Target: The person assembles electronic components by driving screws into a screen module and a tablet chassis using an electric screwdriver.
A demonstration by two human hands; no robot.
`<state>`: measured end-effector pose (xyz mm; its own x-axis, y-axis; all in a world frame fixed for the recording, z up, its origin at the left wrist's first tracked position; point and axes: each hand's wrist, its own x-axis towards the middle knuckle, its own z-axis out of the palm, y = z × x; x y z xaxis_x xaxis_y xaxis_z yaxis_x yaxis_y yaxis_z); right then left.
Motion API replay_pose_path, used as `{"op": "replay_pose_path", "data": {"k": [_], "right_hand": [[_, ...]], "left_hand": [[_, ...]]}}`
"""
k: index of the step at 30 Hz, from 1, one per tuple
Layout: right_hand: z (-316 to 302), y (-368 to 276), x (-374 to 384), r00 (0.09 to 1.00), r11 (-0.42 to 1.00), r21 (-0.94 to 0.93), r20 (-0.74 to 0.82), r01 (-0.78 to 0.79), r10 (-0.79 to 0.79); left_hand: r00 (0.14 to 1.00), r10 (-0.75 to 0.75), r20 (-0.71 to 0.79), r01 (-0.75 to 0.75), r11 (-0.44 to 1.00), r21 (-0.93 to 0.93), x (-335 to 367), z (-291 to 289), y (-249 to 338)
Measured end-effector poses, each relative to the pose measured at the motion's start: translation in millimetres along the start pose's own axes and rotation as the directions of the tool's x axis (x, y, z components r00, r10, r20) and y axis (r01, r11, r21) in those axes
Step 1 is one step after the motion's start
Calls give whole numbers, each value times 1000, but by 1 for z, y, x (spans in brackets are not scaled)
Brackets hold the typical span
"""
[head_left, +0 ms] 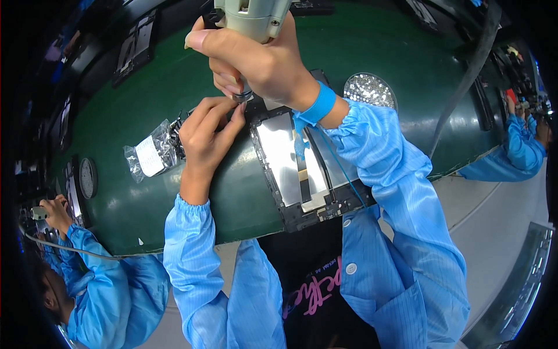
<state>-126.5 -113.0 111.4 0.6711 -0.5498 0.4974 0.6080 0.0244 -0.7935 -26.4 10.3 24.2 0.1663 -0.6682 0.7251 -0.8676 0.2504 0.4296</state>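
Note:
My right hand (261, 64) is wrapped round a pale grey-green electric screwdriver (247, 17), held upright with its tip pointing down. A blue band circles that wrist, with a thin blue cord hanging from it. Close by the driver's tip, my left hand (208, 131) has its thumb and fingers pinched together; whatever lies between them is hidden. An opened tablet-like device (279, 154) lies below my right forearm, showing silvery panels, a black frame and a ribbon cable. Its far end is partly covered by my right hand and wrist.
Beyond my right wrist stands a round dish of small shiny screws (369, 88). A clear plastic bag (152, 156) of small dark parts with a white label lies left of my left hand. A grey cable (465, 81) hangs at right. People in blue sleeves (99, 291) work on both sides.

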Motion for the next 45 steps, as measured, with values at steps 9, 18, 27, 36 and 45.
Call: {"op": "replay_pose_path", "data": {"k": [9,18,27,36,45], "right_hand": [[1,1,1,999,998,56,-34,-6,8],[-1,2,3,1000,999,45,-30,2,0],[1,-5,1,998,999,32,-43,-34,36],[3,-6,-1,995,993,80,-46,-82,86],[2,-4,-1,995,989,113,-24,-91,94]], "left_hand": [[999,-28,15,28,999,-33,-1,-1,-1],[998,-54,26,55,998,-30,1,-1,-1],[996,-83,27,85,993,-83,-1,1,-2],[997,-73,30,76,989,-129,0,3,-3],[994,-106,40,111,984,-138,1,1,0]]}}
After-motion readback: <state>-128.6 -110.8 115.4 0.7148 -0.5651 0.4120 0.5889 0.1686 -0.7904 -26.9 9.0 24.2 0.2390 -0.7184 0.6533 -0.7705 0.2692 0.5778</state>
